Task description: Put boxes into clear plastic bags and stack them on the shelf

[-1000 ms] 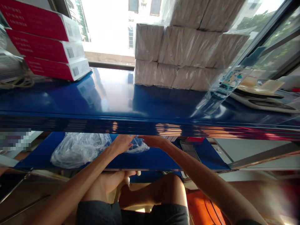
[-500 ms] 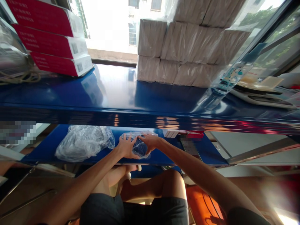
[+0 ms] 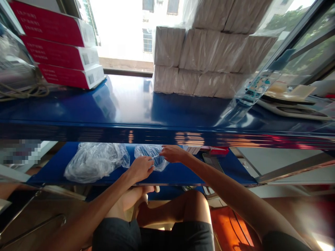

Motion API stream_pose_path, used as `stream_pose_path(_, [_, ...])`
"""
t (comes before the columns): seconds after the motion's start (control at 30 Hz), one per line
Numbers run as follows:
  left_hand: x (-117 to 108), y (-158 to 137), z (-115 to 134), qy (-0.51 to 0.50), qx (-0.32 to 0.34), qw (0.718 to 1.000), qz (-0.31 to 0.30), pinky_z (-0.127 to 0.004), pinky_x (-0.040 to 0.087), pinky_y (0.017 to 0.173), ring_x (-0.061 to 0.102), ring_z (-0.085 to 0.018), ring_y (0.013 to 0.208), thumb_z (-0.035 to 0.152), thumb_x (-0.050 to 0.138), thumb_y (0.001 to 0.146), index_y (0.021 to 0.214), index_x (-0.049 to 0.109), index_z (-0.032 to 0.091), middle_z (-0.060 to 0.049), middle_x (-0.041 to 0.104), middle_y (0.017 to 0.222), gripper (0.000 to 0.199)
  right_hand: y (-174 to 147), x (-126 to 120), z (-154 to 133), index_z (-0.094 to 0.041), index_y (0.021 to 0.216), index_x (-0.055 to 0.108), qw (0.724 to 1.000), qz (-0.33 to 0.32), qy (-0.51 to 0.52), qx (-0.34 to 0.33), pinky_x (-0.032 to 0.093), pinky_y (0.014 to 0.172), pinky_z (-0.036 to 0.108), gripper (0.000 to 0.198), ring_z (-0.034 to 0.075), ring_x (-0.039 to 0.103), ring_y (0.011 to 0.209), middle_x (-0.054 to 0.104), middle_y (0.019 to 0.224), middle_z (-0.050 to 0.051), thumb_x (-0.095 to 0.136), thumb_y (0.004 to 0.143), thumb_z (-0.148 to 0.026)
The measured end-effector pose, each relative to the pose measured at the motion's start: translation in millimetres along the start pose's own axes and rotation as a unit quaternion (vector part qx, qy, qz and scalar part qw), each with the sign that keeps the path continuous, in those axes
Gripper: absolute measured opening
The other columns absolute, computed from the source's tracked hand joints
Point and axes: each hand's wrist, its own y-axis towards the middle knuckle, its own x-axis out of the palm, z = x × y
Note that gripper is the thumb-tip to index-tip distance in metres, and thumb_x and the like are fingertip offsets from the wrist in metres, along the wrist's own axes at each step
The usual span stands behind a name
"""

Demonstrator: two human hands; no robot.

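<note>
A small clear plastic bag (image 3: 148, 150) lies crumpled on the lower blue shelf (image 3: 180, 173), under the upper shelf's front edge. My left hand (image 3: 142, 168) is at its near left side with curled fingers closed on the plastic. At the bag's right side my right hand (image 3: 173, 153) pinches it with fingertips together. A thin stretch of film seems to run between the two hands. A larger heap of clear plastic bags (image 3: 96, 164) rests just left of my left hand.
The upper blue shelf (image 3: 131, 104) holds stacked red and white boxes (image 3: 65, 57) and plastic-wrapped blocks of packs (image 3: 199, 66). A flat device (image 3: 295, 108) sits at right. A phone-like flat object (image 3: 213, 162) and a red box (image 3: 219, 151) lie on the lower shelf.
My hands were spread over the small bag with fingers apart. Now the left has drawn back toward me, the right has shifted slightly right, and the fingers of both have closed.
</note>
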Motion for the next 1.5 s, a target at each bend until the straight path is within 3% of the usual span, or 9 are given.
stream_pose_path(0.23, [7.1, -5.9, -20.4, -0.022, -0.047, 0.998, 0.03, -0.051, 0.051, 0.096, 0.067, -0.033, 0.101, 0.037, 0.046, 0.102, 0.087, 0.078, 0.018, -0.016, 0.074, 0.103, 0.04, -14.7, 12.7, -5.5, -0.013, 0.099, 0.077, 0.999, -0.016, -0.016, 0.034, 0.051, 0.083, 0.037, 0.023, 0.028, 0.072, 0.09, 0.077, 0.092, 0.015, 0.073, 0.087, -0.033])
stream_pose_path(0.37, [-2.4, -1.8, -16.0, 0.006, -0.029, 0.998, 0.049, -0.053, 0.05, 0.097, 0.065, -0.036, 0.108, 0.027, 0.053, 0.098, 0.089, 0.076, 0.016, -0.018, 0.073, 0.109, 0.027, -29.7, 4.9, -14.1, -0.019, 0.112, 0.077, 0.987, 0.11, 0.102, 0.064, 0.052, 0.086, 0.033, 0.028, 0.026, 0.07, 0.1, 0.076, 0.105, 0.013, 0.063, 0.097, -0.038])
stream_pose_path(0.47, [-8.4, 1.2, -6.0, 0.016, 0.004, 0.996, 0.09, -0.051, 0.05, 0.097, 0.063, -0.034, 0.109, 0.02, 0.048, 0.099, 0.095, 0.074, 0.016, -0.016, 0.072, 0.106, 0.026, -48.4, -0.2, -7.0, -0.019, 0.131, 0.069, 0.917, 0.242, 0.131, 0.288, 0.053, 0.088, 0.037, 0.04, 0.03, 0.069, 0.104, 0.074, 0.116, 0.016, 0.048, 0.104, -0.038])
stream_pose_path(0.57, [-8.5, 5.5, 4.4, -0.009, 0.032, 0.993, 0.115, -0.049, 0.05, 0.098, 0.062, -0.032, 0.11, 0.019, 0.047, 0.1, 0.097, 0.073, 0.018, -0.014, 0.072, 0.106, 0.026, -66.1, 3.5, 10.1, -0.01, 0.136, 0.066, 0.843, 0.273, 0.091, 0.455, 0.051, 0.093, 0.049, 0.047, 0.04, 0.065, 0.111, 0.072, 0.118, 0.024, 0.045, 0.102, -0.035])
stream_pose_path(0.8, [6.0, 12.2, 30.5, -0.093, 0.045, 0.983, 0.152, -0.045, 0.055, 0.097, 0.064, -0.028, 0.107, 0.019, 0.051, 0.098, 0.104, 0.073, 0.02, -0.01, 0.074, 0.104, 0.023, -71.1, 49.6, 24.0, -0.013, 0.102, 0.08, 0.77, 0.217, 0.083, 0.594, 0.056, 0.07, 0.04, 0.042, 0.037, 0.072, 0.088, 0.075, 0.091, 0.025, 0.059, 0.094, -0.048])
stream_pose_path(0.93, [12.7, 8.9, 39.9, -0.184, -0.003, 0.969, 0.164, -0.045, 0.056, 0.098, 0.065, -0.028, 0.113, 0.028, 0.053, 0.1, 0.116, 0.072, 0.021, -0.01, 0.074, 0.114, 0.025, -77.1, 55.4, 9.4, -0.014, 0.092, 0.079, 0.706, 0.299, 0.155, 0.622, 0.056, 0.067, 0.04, 0.046, 0.036, 0.074, 0.082, 0.075, 0.082, 0.023, 0.058, 0.092, -0.055])
stream_pose_path(1.1, [6.2, 5.2, 39.6, -0.37, -0.088, 0.906, 0.188, -0.041, 0.057, 0.098, 0.068, -0.027, 0.118, 0.052, 0.05, 0.103, 0.133, 0.064, 0.026, -0.009, 0.072, 0.128, 0.042, -105.0, 24.4, -25.1, -0.018, 0.122, 0.068, 0.584, 0.497, 0.396, 0.505, 0.06, 0.074, 0.038, 0.061, 0.032, 0.074, 0.094, 0.077, 0.107, 0.014, 0.074, 0.079, -0.06])
stream_pose_path(1.37, [-23.6, -25.8, 57.1, -0.589, -0.06, 0.785, 0.181, -0.043, 0.053, 0.107, 0.056, -0.032, 0.139, 0.062, 0.05, 0.099, 0.161, 0.027, 0.031, -0.011, 0.054, 0.155, 0.073, -130.0, -15.5, -92.8, -0.021, 0.12, 0.067, 0.635, 0.481, 0.562, 0.222, 0.058, 0.09, 0.039, 0.059, 0.032, 0.07, 0.111, 0.07, 0.131, 0.013, 0.083, 0.072, -0.052])
stream_pose_path(1.5, [-30.8, -58.0, 77.7, -0.627, -0.067, 0.755, 0.179, -0.043, 0.052, 0.105, 0.059, -0.034, 0.133, 0.058, 0.075, 0.084, 0.155, 0.04, 0.03, -0.01, 0.063, 0.144, 0.083, -112.3, -14.7, -113.4, -0.022, 0.129, 0.063, 0.566, 0.495, 0.626, 0.205, 0.057, 0.095, 0.043, 0.069, 0.036, 0.067, 0.119, 0.061, 0.145, 0.016, 0.083, 0.071, -0.055])
